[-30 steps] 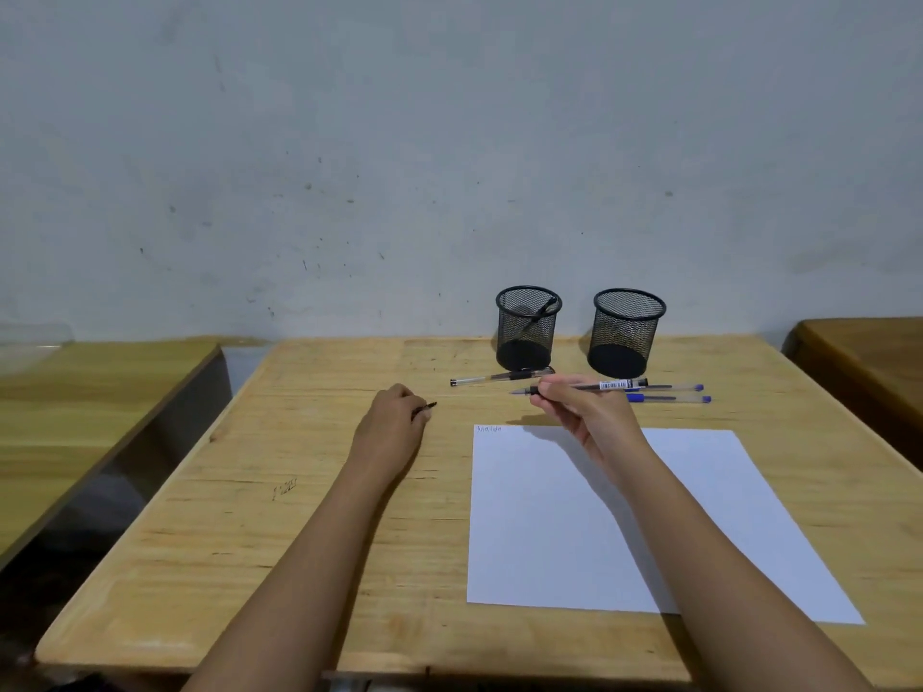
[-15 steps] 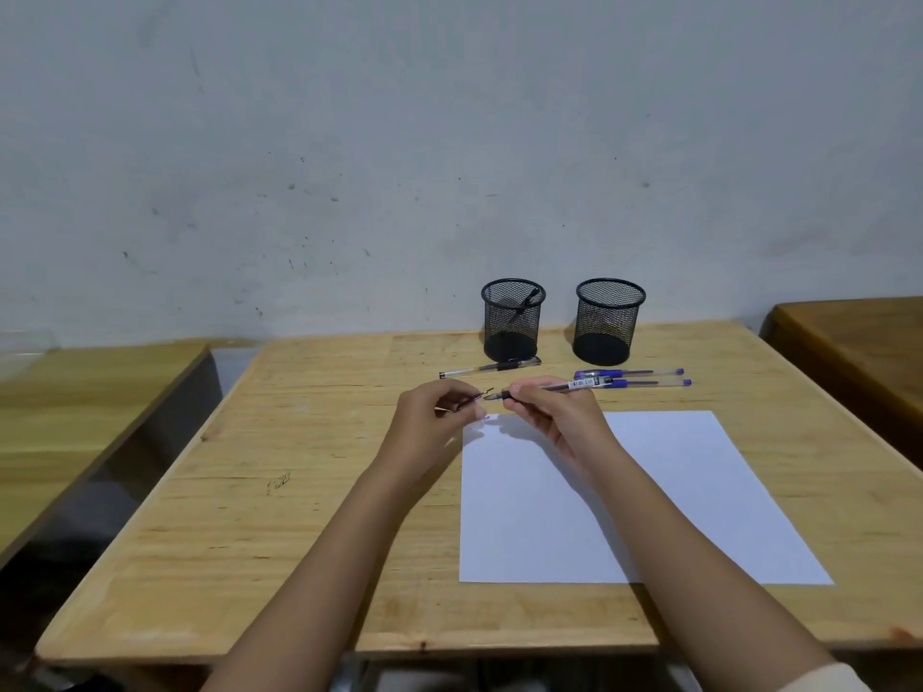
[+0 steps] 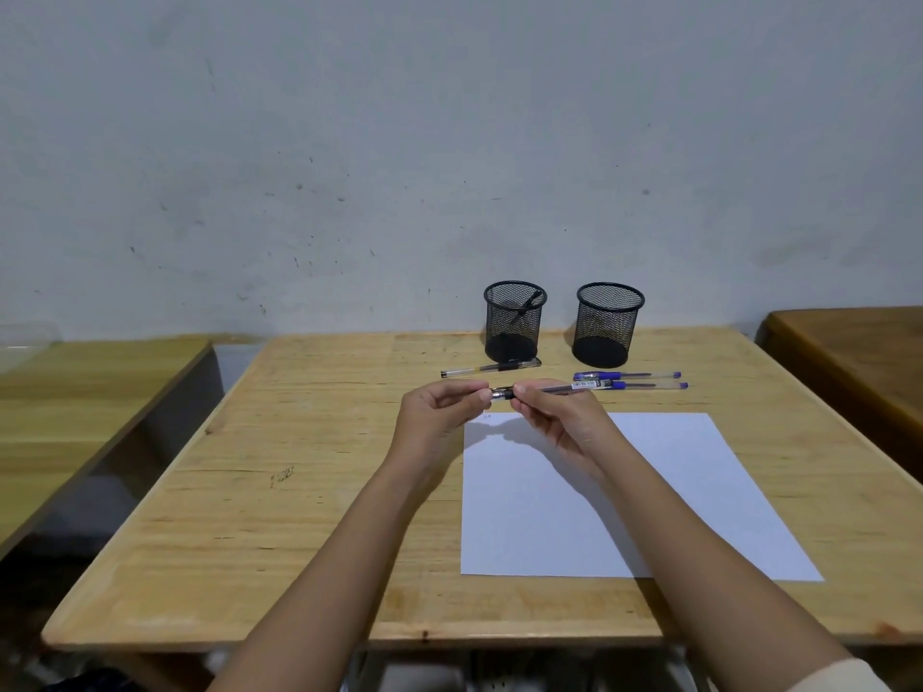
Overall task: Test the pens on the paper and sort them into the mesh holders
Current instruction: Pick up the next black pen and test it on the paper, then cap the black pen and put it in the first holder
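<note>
My right hand (image 3: 554, 417) grips a black pen (image 3: 549, 390) held level above the top left corner of the white paper (image 3: 624, 496). My left hand (image 3: 439, 412) pinches the pen's left end, where its cap is. A small scribble (image 3: 488, 416) marks the paper's top left corner. Another black pen (image 3: 492, 368) lies in front of the left mesh holder (image 3: 514, 322), which has one pen leaning inside. Two blue pens (image 3: 644, 381) lie in front of the right mesh holder (image 3: 607, 324).
The wooden table (image 3: 309, 491) stands against a grey wall. A second wooden table (image 3: 85, 392) is to the left across a gap, and a darker one (image 3: 859, 362) to the right.
My left hand moved from the table over to the pen's tip end with the cap. Both hands now meet on the pen. The camera view shifted slightly.
</note>
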`<state>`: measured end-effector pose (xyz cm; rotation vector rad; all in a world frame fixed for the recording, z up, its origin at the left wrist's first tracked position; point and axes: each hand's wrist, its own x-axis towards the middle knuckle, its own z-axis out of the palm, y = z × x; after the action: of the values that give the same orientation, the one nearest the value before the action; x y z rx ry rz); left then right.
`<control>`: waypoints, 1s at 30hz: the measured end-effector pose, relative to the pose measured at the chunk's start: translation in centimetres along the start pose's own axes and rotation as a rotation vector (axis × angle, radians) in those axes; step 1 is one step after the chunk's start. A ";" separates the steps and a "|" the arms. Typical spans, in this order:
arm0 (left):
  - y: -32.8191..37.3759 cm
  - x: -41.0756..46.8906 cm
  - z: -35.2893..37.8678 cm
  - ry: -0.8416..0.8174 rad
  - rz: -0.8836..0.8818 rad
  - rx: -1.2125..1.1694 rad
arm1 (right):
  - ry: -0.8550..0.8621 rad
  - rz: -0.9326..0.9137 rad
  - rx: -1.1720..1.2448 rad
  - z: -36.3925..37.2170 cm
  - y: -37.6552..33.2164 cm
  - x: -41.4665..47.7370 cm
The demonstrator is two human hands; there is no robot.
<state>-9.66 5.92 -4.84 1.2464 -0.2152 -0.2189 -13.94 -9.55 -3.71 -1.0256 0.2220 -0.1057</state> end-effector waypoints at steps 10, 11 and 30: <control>0.5 0.4 1.4 0.014 0.141 0.019 | -0.087 -0.150 -0.121 0.5 -1.7 0.3; 0.7 0.5 1.4 0.011 0.150 0.025 | -0.091 -0.148 -0.108 0.4 -1.7 0.4; 5.9 4.2 -1.2 -0.007 0.327 0.241 | -0.173 -0.357 -0.879 -1.5 -3.0 0.8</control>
<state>-5.01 7.66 0.56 1.4279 -0.4571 0.0876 -13.42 -12.52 -2.06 -1.9369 -0.0961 -0.2536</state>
